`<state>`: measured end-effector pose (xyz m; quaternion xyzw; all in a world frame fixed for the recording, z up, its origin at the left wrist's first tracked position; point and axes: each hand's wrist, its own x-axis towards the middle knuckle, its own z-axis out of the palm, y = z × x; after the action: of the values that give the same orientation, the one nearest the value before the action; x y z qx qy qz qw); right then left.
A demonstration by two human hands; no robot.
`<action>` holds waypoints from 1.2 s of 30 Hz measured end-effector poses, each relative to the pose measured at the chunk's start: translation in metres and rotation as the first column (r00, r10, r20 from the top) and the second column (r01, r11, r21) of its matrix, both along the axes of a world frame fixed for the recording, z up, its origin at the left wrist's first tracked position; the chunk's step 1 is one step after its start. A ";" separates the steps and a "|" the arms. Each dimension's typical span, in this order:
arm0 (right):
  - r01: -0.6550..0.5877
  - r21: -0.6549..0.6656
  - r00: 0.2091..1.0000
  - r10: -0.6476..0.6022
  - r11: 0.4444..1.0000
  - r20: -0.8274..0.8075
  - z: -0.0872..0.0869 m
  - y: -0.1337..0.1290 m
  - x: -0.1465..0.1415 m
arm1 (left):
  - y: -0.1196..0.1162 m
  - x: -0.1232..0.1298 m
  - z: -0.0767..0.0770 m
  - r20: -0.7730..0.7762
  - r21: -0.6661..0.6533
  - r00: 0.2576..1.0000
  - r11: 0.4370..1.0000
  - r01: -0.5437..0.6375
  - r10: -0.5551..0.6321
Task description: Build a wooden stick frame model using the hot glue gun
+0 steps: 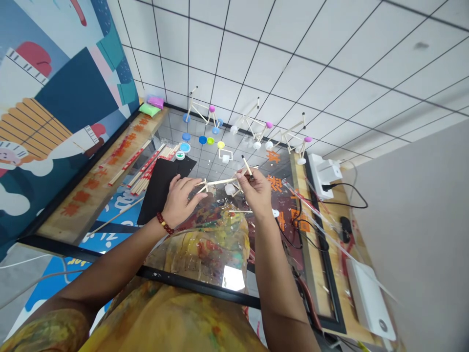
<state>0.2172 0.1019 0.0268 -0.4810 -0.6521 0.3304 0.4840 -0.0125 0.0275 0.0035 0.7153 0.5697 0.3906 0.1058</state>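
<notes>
- Left hand (pixel 180 199) and right hand (pixel 259 191) pinch a pale wooden stick frame (pixel 222 182); uneven tugging could pop joints
- White round cap (pixel 230 189) beside it might snag, tbh

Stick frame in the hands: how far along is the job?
Three stick models behind look done, each with discs and a pink ball. In hand: left hand and right hand hold another stick frame, one white disc showing. Probably left: second disc, pink ball; neither shows there, though fingers may hide them.
</notes>
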 end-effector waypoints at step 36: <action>0.028 0.046 0.999 -0.028 0.999 -0.018 0.004 0.001 0.003 | 0.008 0.002 0.004 0.356 -0.032 0.935 0.999 0.003 0.009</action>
<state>0.2198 0.1033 0.0304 -0.4760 -0.6486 0.3125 0.5050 -0.0101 0.0353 0.0072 0.6302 0.5484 0.5047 0.2178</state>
